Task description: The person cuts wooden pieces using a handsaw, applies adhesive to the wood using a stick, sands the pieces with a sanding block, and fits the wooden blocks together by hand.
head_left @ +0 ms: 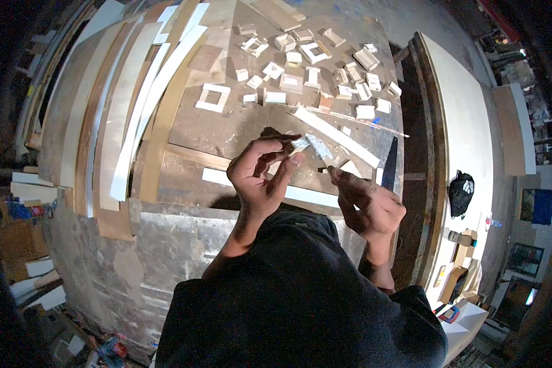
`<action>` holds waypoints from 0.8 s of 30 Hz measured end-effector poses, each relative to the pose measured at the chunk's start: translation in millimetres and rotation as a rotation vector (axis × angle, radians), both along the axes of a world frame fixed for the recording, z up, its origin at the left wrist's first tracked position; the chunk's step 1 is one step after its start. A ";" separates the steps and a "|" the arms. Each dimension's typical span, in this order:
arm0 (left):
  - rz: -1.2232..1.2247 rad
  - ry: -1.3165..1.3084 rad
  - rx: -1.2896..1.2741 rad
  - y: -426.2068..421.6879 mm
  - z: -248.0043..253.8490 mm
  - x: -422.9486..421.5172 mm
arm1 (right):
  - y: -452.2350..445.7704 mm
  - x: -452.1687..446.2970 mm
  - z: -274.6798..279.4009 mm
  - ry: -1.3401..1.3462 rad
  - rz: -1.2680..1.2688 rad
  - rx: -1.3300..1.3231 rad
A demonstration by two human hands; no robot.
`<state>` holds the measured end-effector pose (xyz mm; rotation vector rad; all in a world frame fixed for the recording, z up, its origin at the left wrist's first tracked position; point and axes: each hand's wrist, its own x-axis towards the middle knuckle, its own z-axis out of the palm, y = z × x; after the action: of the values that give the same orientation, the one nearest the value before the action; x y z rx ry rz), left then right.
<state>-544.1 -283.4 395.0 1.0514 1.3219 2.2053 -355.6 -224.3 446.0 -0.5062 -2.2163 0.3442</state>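
Observation:
My left hand (262, 168) is closed, its fingertips and thumb pinching a small pale wooden piece (299, 146) above the table. Held in my right hand (369, 203) is a short tool with a pale flat head (319, 149). That head is tilted up towards the wooden piece and comes very near or touches it; which one I cannot tell. Whether the tool is a brush or a spreader is not clear. Under both hands lie a long white strip (340, 138) and another white strip (310, 196). A dark saw blade (390, 164) rests to the right.
Several small wooden frames (213, 98) and blocks (366, 59) are scattered over the far part of the worktable (193, 132). Long boards (129, 104) lie along the left. Across a gap on the right stands a pale-topped bench (463, 122) with a black bag (461, 194).

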 end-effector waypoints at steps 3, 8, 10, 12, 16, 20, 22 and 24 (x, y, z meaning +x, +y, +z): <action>-0.002 -0.022 -0.012 -2.8 -0.5 -5.2 | 4.8 3.7 1.0 -0.003 0.053 -0.041; 0.053 0.045 -0.043 -3.3 3.8 -12.4 | -2.4 -15.7 8.7 0.053 0.069 -0.049; 0.086 0.044 -0.019 -5.9 2.1 -17.3 | -2.8 -23.3 8.2 0.036 0.090 -0.019; 0.044 0.088 -0.053 -11.2 -0.1 -23.4 | 1.2 -23.2 6.4 -0.006 0.081 -0.020; 0.025 0.001 0.013 -7.6 -8.9 -27.8 | 7.9 -22.2 5.2 -0.077 0.033 -0.016; 0.013 0.008 -0.026 -4.9 -5.7 -30.3 | -0.2 -38.6 18.6 0.016 0.016 0.025; -0.004 -0.028 -0.016 -4.3 -3.5 -29.6 | 4.7 -35.7 10.3 0.005 0.069 0.056; 0.043 0.065 -0.055 -4.0 -2.4 -30.0 | 7.6 -33.5 0.9 -0.050 0.074 0.075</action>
<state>-574.1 -287.4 392.6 1.0921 1.4375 2.1688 -389.1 -216.8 446.9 -0.3968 -2.2917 0.2893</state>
